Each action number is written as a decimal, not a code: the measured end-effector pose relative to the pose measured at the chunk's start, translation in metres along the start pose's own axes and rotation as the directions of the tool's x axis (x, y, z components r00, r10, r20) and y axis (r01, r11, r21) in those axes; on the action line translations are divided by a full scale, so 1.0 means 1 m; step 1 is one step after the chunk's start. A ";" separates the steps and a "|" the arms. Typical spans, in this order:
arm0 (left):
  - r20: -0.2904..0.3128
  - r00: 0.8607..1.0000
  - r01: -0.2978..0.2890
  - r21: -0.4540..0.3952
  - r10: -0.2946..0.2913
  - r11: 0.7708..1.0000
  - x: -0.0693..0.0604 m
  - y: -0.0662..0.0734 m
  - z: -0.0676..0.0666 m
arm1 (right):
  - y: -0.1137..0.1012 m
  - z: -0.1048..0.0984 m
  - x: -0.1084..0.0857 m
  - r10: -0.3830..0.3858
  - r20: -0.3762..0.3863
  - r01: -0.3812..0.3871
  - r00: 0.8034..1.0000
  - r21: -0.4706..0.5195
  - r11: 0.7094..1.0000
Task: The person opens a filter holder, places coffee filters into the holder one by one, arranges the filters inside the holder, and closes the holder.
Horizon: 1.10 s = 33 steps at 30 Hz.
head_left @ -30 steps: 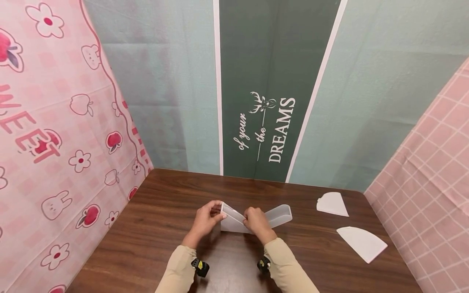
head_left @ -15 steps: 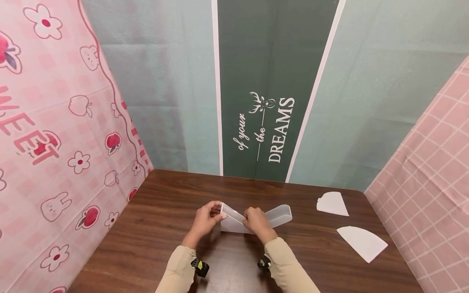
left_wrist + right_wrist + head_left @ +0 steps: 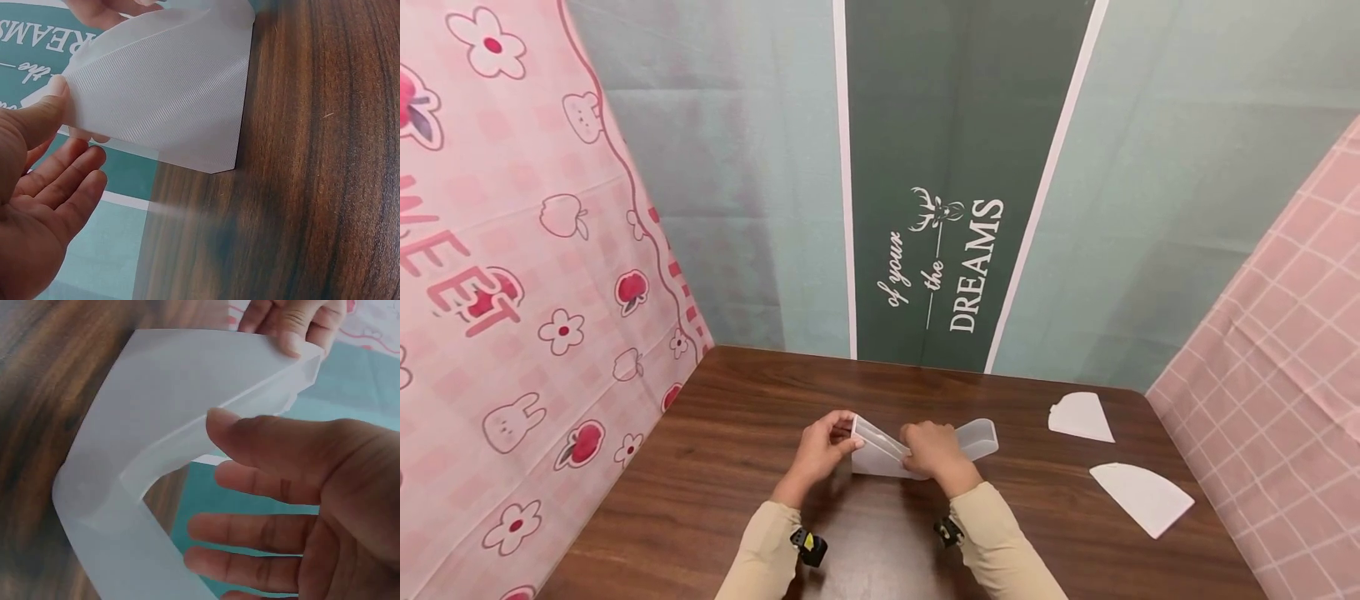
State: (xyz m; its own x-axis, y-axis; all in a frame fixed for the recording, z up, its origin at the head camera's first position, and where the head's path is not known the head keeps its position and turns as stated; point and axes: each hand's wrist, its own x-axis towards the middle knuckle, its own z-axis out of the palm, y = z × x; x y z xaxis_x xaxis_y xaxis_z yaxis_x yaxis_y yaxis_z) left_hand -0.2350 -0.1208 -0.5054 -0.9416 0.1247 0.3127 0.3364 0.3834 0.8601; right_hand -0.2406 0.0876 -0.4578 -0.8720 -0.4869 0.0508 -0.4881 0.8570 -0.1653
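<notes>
A V-shaped, translucent white plastic holder [image 3: 876, 460] with low raised walls stands on the table, its two arms spread. My left hand [image 3: 822, 452] pinches the end of its left arm, thumb on the near wall; the other fingers are loosely bent in the left wrist view. My right hand [image 3: 938, 454] is at the holder's bend, between the arms. In the right wrist view its fingers are nearly straight and apart from the thumb, whose tip lies by the rim of the holder [image 3: 169, 381]. Whether the thumb touches the rim, I cannot tell.
On the right of the brown wooden table [image 3: 760, 392] lie two white fan-shaped pieces, a smaller piece [image 3: 1081, 418] behind a larger piece [image 3: 1142, 498]. A green cloth backdrop [image 3: 925, 125] hangs behind, with pink cloths at both sides.
My right hand has shifted slightly to the right along the holder, its fingers loosening and uncovering more of the left arm's channel. My left hand and the fan-shaped pieces keep their places.
</notes>
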 end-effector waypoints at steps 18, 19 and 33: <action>0.014 1.000 -0.004 -0.019 0.005 1.000 0.000 0.000 0.001 | -0.008 -0.017 -0.005 0.003 0.054 -0.003 0.999 -0.008 1.000; 0.014 1.000 -0.006 -0.019 0.007 1.000 0.000 0.000 0.002 | -0.008 -0.017 -0.006 0.001 0.050 -0.001 0.999 -0.011 1.000; 0.013 1.000 -0.002 -0.017 0.002 1.000 0.000 -0.001 -0.001 | -0.010 -0.031 -0.014 0.009 0.028 -0.008 1.000 -0.057 0.998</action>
State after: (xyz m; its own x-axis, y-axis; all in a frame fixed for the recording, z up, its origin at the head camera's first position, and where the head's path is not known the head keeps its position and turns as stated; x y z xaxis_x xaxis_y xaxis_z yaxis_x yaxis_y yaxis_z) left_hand -0.2352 -0.1218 -0.5064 -0.9411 0.1378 0.3089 0.3382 0.3673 0.8664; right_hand -0.2247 0.0915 -0.4266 -0.8751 -0.4835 0.0218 -0.4828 0.8689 -0.1093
